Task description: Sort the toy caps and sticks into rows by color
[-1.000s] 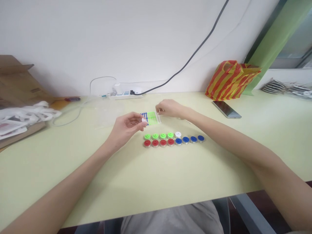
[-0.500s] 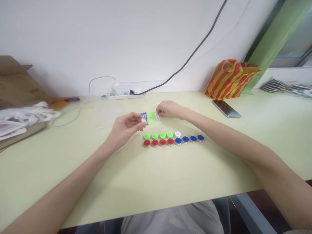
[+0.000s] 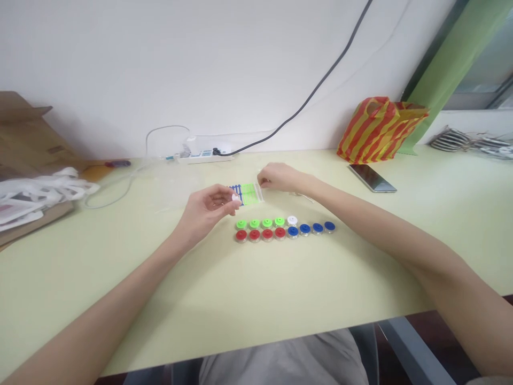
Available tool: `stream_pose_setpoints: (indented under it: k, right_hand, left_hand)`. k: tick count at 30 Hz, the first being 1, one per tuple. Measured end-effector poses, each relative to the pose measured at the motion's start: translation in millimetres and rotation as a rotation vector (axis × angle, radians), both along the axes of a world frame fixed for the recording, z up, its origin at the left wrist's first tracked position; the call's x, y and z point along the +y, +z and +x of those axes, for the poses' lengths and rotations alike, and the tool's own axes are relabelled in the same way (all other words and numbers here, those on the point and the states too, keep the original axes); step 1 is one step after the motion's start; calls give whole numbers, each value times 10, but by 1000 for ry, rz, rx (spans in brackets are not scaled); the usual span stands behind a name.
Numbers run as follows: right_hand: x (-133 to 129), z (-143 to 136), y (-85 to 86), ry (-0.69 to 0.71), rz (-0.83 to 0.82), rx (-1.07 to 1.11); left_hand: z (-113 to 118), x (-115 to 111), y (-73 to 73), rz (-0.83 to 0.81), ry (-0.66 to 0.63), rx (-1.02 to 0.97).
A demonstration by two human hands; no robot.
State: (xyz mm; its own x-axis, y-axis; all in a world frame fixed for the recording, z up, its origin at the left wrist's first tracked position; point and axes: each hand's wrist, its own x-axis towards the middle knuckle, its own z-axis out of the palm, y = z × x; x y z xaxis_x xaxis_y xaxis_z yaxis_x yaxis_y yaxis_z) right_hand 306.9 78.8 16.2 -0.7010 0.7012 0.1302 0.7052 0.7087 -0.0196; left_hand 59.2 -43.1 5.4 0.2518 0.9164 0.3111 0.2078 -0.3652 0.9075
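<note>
My left hand (image 3: 209, 211) is closed in a pinch, with a small white disc (image 3: 236, 199) between thumb and fingertips. Just beyond it lies a flat set of small plastic parts (image 3: 250, 194), blue at the left, bright green in the middle and white at the right end. At that white end my right hand (image 3: 276, 177) is bent down, fingers drawn together; whatever they pinch is hidden. Nearer me stand two rows of small clear discs with coloured tops: several green discs (image 3: 267, 223) and a white disc (image 3: 292, 220) behind, several red discs (image 3: 254, 235) and blue discs (image 3: 305, 229) in front.
A phone (image 3: 372, 178) and a striped bag (image 3: 380, 131) are at the right. Thin white strips (image 3: 304, 197) lie by my right forearm. A power strip (image 3: 206, 155) with a black cable (image 3: 298, 113) runs along the wall. Cardboard (image 3: 36, 133) and white plastic (image 3: 44, 192) fill the left.
My right hand has lifted and shifted very slightly, and the thin white strips behind its forearm show more. My left hand keeps the white disc almost in the same spot.
</note>
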Motion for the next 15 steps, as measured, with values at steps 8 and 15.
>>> stream_pose_setpoints:
  k: [8, 15]
  right_hand:
    - [-556, -229, 427, 365, -240, 673]
    - [-884, -377, 555, 455, -275, 703]
  left_hand:
    - [8, -12, 41, -83, 31, -172]
    - [-20, -27, 52, -144, -101, -360]
